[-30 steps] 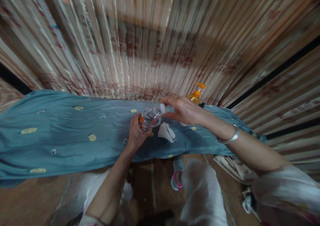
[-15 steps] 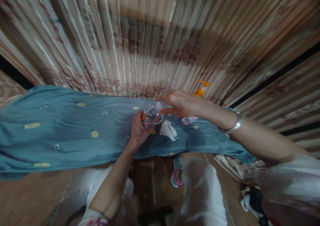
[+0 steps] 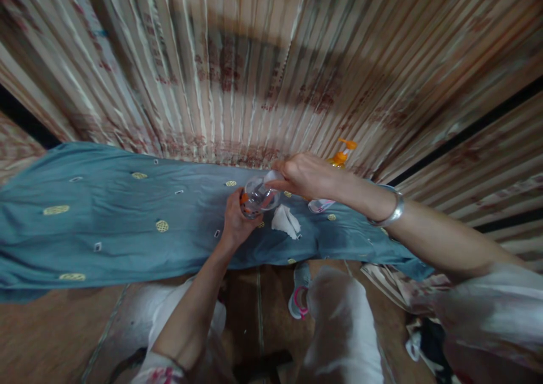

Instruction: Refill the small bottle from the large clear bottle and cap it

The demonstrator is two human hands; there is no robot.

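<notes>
L hand [image 3: 236,221] wraps the base of a small clear bottle [image 3: 258,196], grip closed round it; bottle tilted, neck pointing up-right, held just above the blue cloth [image 3: 127,225] that covers the tabletop. An orange bit shows at the bottle's lower end by the L fingers. R hand [image 3: 306,175] sits at the neck end, fingers pinched on the white cap [image 3: 274,176]; can't tell if the cap is on or off the neck. Silver bangle [image 3: 388,217] on the R wrist.

Just right of the bottle, a crumpled white tissue [image 3: 285,221] lies on the cloth. Near it, under the R wrist, a small clear item w/ pink marking [image 3: 321,205], too blurred to ID. Behind the R hand, an orange pump bottle [image 3: 340,156] stands at the far edge by the striped curtain [image 3: 254,73]. Below the tabletop edge: white trousers [image 3: 339,327] and a grey-pink shoe [image 3: 299,298] on the floor.
</notes>
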